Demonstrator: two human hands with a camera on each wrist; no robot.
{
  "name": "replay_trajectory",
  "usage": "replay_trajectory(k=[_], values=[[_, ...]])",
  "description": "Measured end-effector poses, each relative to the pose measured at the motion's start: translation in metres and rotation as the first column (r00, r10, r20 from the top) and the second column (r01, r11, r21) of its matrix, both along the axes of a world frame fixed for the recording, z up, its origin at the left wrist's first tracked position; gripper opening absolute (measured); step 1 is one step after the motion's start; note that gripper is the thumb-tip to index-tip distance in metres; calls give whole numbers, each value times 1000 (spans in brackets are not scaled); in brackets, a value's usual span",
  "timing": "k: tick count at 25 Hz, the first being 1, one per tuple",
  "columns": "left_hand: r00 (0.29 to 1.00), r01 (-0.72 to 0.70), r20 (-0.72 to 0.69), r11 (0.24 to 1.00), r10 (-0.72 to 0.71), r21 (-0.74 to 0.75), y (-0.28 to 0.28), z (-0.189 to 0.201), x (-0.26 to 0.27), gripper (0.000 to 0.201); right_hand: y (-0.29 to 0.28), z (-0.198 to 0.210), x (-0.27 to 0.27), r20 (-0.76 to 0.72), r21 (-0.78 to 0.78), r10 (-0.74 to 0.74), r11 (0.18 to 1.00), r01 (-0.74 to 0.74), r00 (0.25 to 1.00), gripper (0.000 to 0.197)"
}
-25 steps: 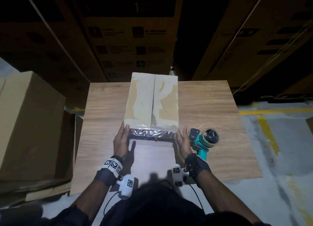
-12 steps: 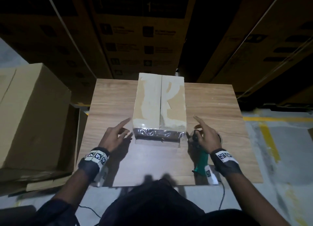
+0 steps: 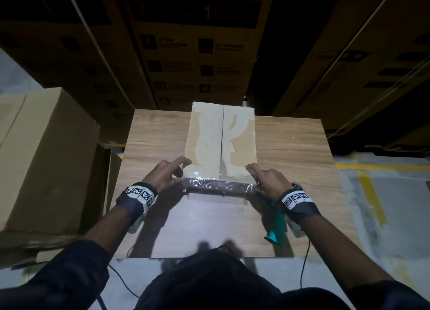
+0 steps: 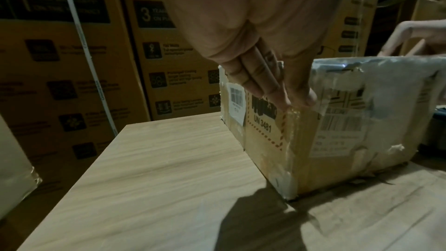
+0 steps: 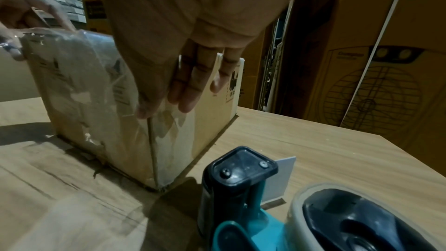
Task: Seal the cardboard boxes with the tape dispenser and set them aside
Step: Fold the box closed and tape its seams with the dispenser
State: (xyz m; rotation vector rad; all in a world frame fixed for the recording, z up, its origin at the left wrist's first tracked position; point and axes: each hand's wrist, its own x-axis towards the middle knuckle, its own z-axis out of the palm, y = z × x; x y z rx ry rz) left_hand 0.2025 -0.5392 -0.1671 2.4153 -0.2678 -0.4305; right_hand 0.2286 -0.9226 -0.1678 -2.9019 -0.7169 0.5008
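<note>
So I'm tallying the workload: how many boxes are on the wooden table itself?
1. The cardboard box stands mid-table, with the left hand and right hand at its near corners. Other cartons stand off the table.

A wooden bench (image 3: 290, 151) with a pale grain carries the work. Behind it rises a wall of tall printed cartons (image 3: 197, 47), dark-labelled with icons and small text; a white strap (image 4: 84, 49) runs down one of them. To the right, another carton bears a line drawing of a fan (image 5: 371, 102) with a round grille. A large plain brown carton (image 3: 46, 156) stands on the floor just left of the bench, with flattened cardboard (image 3: 35, 244) lying at its foot. The grey concrete floor (image 3: 400, 216) on the right is marked with yellow painted lines (image 3: 370, 193). A thin black cable (image 3: 302, 263) hangs off the near edge of the bench.
</note>
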Motion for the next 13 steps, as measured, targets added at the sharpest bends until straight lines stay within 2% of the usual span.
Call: replay_trajectory(k=[3, 8, 13], values=[[999, 25, -45, 999, -23, 28, -2, 2, 9, 47, -1, -7, 1, 5, -31, -26, 999, 26, 1000, 69], [998, 53, -24, 993, -50, 107, -9, 3, 5, 59, 1, -11, 1, 15, -5, -20, 1000, 20, 1000, 66], [999, -33, 34, 999, 33, 3, -11, -12, -2, 51, -4, -11, 3, 22, -19, 71, 997, -70, 997, 66]])
